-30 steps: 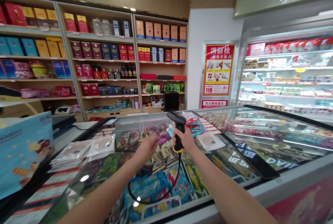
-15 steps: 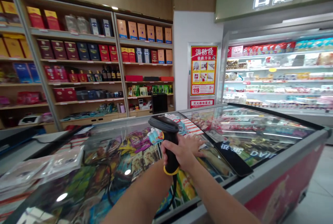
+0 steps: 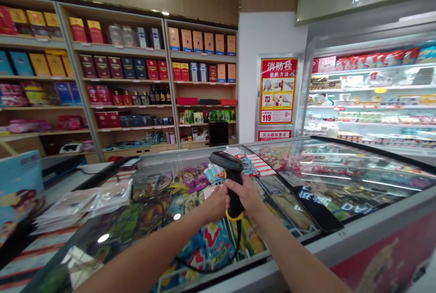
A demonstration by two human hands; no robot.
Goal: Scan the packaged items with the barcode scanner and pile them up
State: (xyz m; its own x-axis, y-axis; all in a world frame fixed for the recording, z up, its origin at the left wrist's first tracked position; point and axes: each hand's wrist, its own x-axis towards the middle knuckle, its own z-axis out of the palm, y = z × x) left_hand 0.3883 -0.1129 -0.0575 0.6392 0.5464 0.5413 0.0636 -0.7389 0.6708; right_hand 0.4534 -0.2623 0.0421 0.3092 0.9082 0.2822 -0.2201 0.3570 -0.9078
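Observation:
A black barcode scanner [image 3: 234,197] with yellow trim stands upright in my right hand [image 3: 248,193], whose fingers are wrapped round its handle. Its cable drops from the grip and curves left over the freezer glass. My left hand [image 3: 218,203] is closed just left of the handle, its fingertips against or very near my right fingers; whatever it may hold is hidden. Below both hands lies the glass-topped chest freezer [image 3: 327,243], with colourful packets seen through the lid. Behind the scanner, a red-striped sheet with packets [image 3: 259,163] lies on the glass.
Stacked clear plastic sleeves [image 3: 112,195] and a blue printed bag [image 3: 20,193] are at the left. A black strip [image 3: 316,209] crosses the freezer top. Shelves of boxes and bottles [image 3: 129,68] line the back wall. A lit refrigerated display [image 3: 374,106] stands at the right.
My left hand has come back from beyond the scanner to the handle's left side, its spread fingers now closed. The view has turned left, bringing the blue bag in. The right hand keeps the scanner.

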